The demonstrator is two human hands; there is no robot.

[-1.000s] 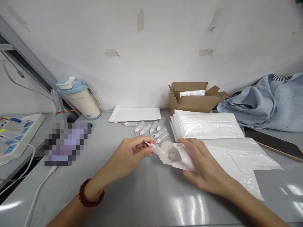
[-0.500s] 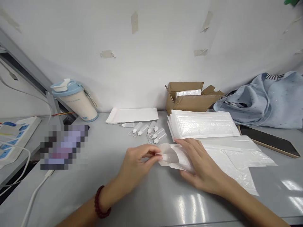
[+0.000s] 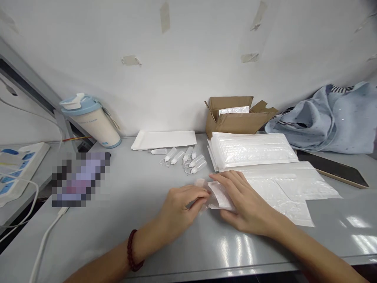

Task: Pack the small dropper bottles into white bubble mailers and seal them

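Note:
A small white bubble mailer (image 3: 221, 196) lies near the middle of the grey table, its open end facing left. My right hand (image 3: 244, 200) curls over its right part and grips it, thumb on the near edge. At the open end, my left hand (image 3: 184, 204) has thumb and fingers pinched on the thin, see-through flap; the fingertips partly hide it. Just behind my hands lie several clear dropper bottles (image 3: 198, 164) with white tips. A stack of white bubble mailers (image 3: 256, 151) sits to the right, with more flat mailers (image 3: 282, 196) in front.
A flat white envelope (image 3: 165, 139) and an open cardboard box (image 3: 235, 124) stand along the wall. To the left are a tumbler (image 3: 97, 124), a blurred phone (image 3: 84, 179) and a power strip (image 3: 20, 169). A dark phone (image 3: 332, 169) and blue cloth (image 3: 330, 122) lie right.
My left hand has moved slightly right, closer to the mailer's mouth, and the flap now bends around its fingertips. My right hand keeps its grip. The view has shifted a little.

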